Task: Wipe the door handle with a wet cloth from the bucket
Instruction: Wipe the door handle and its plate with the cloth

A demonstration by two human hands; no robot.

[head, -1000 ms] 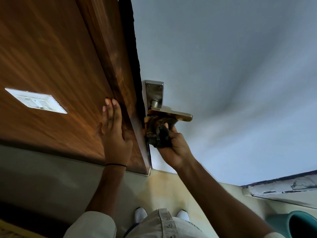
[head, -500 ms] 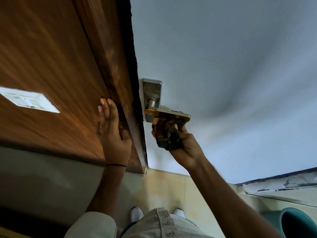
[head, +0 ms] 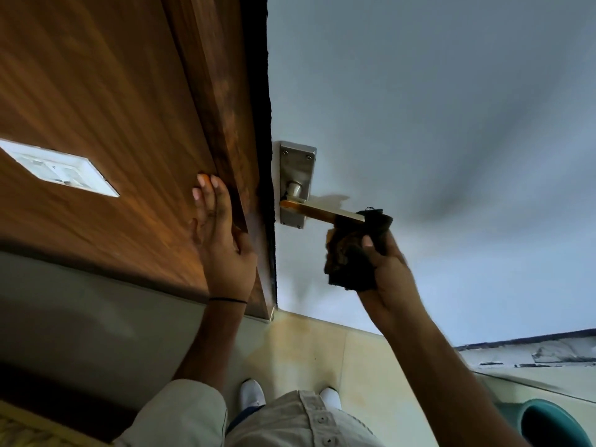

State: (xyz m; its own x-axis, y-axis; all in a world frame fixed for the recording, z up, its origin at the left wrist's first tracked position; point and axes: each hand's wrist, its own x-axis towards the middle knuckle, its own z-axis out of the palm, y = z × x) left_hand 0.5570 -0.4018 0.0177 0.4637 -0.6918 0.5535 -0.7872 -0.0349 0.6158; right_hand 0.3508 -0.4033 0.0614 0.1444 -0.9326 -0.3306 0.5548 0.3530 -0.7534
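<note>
A metal lever door handle [head: 317, 211] on a steel backplate [head: 296, 169] sticks out from the pale door face. My right hand [head: 392, 279] grips a dark wet cloth [head: 353, 256], and the cloth wraps the free tip of the lever. The lever's inner half is bare and shines brass. My left hand [head: 222, 240] lies flat with fingers spread on the brown wooden frame [head: 129, 130], just left of the door edge. A teal bucket [head: 548, 424] stands at the bottom right corner, partly cut off.
A white switch plate [head: 61, 171] sits on the wood panel at left. Beige floor tiles [head: 306, 346] and my white shoes [head: 253, 393] show below. A white ledge with chipped dark paint [head: 532, 353] runs along the right.
My right hand has slid the cloth outward along the lever, from near the backplate to its tip. My left hand has stayed pressed on the wood.
</note>
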